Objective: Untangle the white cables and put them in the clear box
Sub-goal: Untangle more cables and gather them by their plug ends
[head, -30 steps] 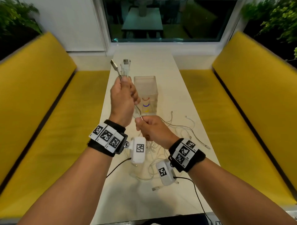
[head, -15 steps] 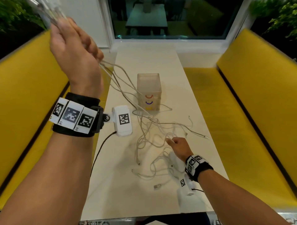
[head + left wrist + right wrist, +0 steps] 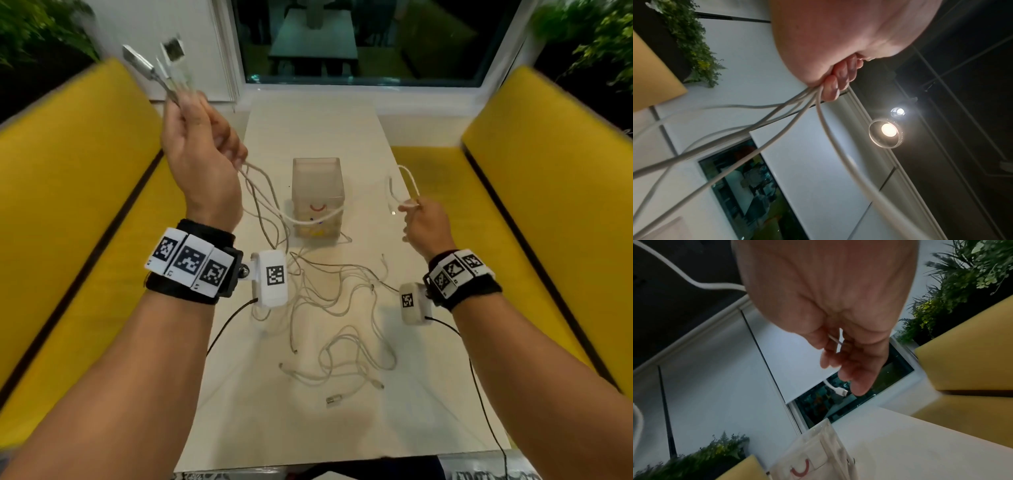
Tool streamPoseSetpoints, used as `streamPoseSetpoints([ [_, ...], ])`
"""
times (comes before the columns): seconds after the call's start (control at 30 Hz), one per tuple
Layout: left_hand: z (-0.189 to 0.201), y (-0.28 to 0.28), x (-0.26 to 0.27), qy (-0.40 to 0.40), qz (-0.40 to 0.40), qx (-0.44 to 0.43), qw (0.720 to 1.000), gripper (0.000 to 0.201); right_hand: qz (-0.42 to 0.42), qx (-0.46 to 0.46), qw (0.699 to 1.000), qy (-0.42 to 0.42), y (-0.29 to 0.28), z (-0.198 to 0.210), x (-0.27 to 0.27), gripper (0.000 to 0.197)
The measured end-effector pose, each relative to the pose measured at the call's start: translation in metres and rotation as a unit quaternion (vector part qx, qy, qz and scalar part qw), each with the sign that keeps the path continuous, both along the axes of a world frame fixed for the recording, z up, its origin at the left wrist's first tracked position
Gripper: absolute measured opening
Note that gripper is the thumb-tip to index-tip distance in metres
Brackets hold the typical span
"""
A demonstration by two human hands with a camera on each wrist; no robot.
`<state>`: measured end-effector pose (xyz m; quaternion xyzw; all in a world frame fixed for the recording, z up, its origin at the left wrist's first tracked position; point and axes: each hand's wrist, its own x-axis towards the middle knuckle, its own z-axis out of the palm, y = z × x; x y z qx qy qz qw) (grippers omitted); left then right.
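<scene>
My left hand is raised at the left and grips a bundle of white cables by their plug ends, which stick up above the fist. The strands hang down to a loose tangle of cables on the white table. My right hand is lifted at the right of the clear box and pinches one white cable, which loops above it and sags across the box front to the left hand. The cable's small plug hangs by the fingertips.
Yellow benches run along both sides of the narrow table. A window closes the far end and plants stand in the corners. A loose USB plug lies near the table's front edge.
My left hand has come down and inward from its high raise. My right hand has left the table, moved up and to the right, and now pinches one cable pulled clear of the tangle.
</scene>
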<state>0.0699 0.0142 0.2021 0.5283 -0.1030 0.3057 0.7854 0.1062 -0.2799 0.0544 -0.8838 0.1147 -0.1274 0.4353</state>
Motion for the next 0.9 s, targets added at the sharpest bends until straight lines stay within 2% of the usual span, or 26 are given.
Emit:
streamPoseSetpoints([
  [0.03,-0.005,-0.002,0.0,0.003,-0.013,-0.003,1.0,0.033,0.004,0.004,1.0,-0.004,0.001,0.0,0.002,0.032],
  [0.13,-0.023,-0.009,0.003,0.023,-0.032,-0.002,0.999,0.036,0.035,-0.003,0.998,0.051,0.01,-0.016,-0.006,0.057],
  [0.2,-0.035,-0.014,0.006,0.046,-0.027,0.006,0.999,0.039,0.003,0.013,0.995,0.095,0.018,-0.036,-0.016,0.063],
  [0.27,-0.047,-0.017,0.008,0.066,-0.02,0.007,0.998,0.04,-0.065,0.027,0.992,0.102,0.027,-0.058,-0.029,0.056],
  [0.33,-0.058,-0.019,0.011,0.082,-0.016,0.005,0.996,0.04,-0.08,-0.029,0.994,0.066,0.043,-0.075,-0.048,0.041],
  [0.37,-0.063,-0.02,0.012,0.088,-0.014,0.003,0.996,0.04,-0.037,-0.07,0.996,0.04,0.055,-0.084,-0.059,0.035],
  [0.4,-0.067,-0.02,0.013,0.094,-0.014,0.0,0.995,0.039,0.046,-0.109,0.993,0.027,0.07,-0.094,-0.069,0.032],
  [0.43,-0.071,-0.021,0.014,0.099,-0.014,-0.002,0.995,0.039,0.152,-0.146,0.977,0.033,0.087,-0.102,-0.079,0.031],
  [0.47,-0.073,-0.021,0.015,0.103,-0.014,-0.004,0.995,0.039,0.252,-0.181,0.949,0.061,0.102,-0.111,-0.086,0.033],
  [0.53,-0.077,-0.022,0.016,0.111,-0.011,-0.004,0.994,0.039,0.382,-0.246,0.881,0.132,0.129,-0.12,-0.099,0.039],
  [0.6,-0.079,-0.023,0.016,0.114,-0.011,0.001,0.993,0.038,0.431,-0.342,0.82,0.157,0.147,-0.126,-0.103,0.045],
  [0.67,-0.08,-0.023,0.014,0.116,-0.011,0.007,0.993,0.037,0.437,-0.42,0.781,0.15,0.16,-0.133,-0.101,0.051],
  [0.77,-0.08,-0.025,0.012,0.12,-0.017,0.009,0.993,0.035,0.41,-0.49,0.756,0.139,0.17,-0.145,-0.092,0.051],
  [0.9,-0.081,-0.025,0.011,0.113,-0.048,-0.011,0.992,0.026,0.383,-0.495,0.77,0.124,0.169,-0.157,-0.081,0.042],
])
